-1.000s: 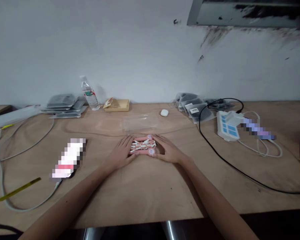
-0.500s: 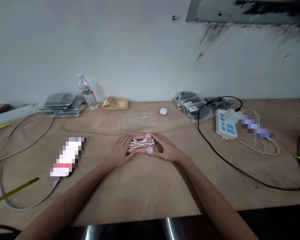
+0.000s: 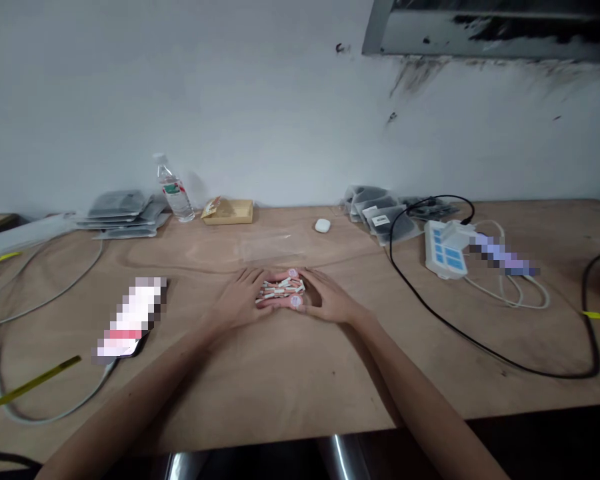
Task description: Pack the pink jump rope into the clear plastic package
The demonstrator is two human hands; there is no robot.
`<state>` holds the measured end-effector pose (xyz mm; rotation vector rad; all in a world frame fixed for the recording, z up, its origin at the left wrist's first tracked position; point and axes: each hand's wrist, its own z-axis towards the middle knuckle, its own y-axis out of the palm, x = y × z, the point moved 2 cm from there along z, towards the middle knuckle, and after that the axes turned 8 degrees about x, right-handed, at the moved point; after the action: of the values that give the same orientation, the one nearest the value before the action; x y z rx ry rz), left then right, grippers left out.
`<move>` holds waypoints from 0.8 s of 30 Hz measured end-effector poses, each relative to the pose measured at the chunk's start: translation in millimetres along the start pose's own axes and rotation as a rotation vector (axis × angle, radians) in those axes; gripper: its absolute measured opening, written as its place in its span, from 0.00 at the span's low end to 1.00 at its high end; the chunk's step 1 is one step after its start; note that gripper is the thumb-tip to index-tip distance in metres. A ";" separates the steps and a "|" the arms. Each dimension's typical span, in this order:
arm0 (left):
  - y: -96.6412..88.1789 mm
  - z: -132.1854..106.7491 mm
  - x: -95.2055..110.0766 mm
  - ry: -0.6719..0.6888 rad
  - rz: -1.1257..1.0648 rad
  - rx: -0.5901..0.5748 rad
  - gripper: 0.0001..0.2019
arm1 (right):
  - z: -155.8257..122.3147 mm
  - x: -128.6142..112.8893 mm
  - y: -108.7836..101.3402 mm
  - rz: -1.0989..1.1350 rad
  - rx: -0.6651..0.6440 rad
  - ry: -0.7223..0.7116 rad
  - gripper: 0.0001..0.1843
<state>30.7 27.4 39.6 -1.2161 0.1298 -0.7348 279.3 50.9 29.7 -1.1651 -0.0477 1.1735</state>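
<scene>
Grip: our left hand (image 3: 237, 300) and right hand (image 3: 334, 299) pinch opposite ends of the pink-and-white bundle (image 3: 281, 289).
Worktop (image 3: 290, 383): broad span from bundle to near edge (image 3: 260, 440).

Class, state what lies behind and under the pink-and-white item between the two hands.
Behind the pink-and-white item, clear plastic lies on the wooden tabletop. Whatever is directly beneath the item cannot be seen: it is covered.

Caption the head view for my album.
Left fingers and right fingers hold a pink-and-white object between them on a wooden table.
</scene>
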 end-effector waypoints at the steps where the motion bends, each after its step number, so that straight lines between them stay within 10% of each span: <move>1: 1.0 3.1 3.5 0.016 -0.011 -0.013 0.29 | -0.1 0.1 0.0 0.000 -0.001 0.000 0.40; 15: 22.4 -0.3 4.0 -0.057 -0.012 0.054 0.31 | -2.8 4.5 -0.1 0.060 0.019 0.071 0.37; 24: 22.6 0.6 -9.3 -0.385 -0.422 0.152 0.37 | -10.9 29.6 14.9 0.434 0.160 0.315 0.34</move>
<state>33.9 36.7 17.2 -1.2297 -0.5056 -0.8405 288.8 63.8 -1.3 -1.2379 0.5536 1.3258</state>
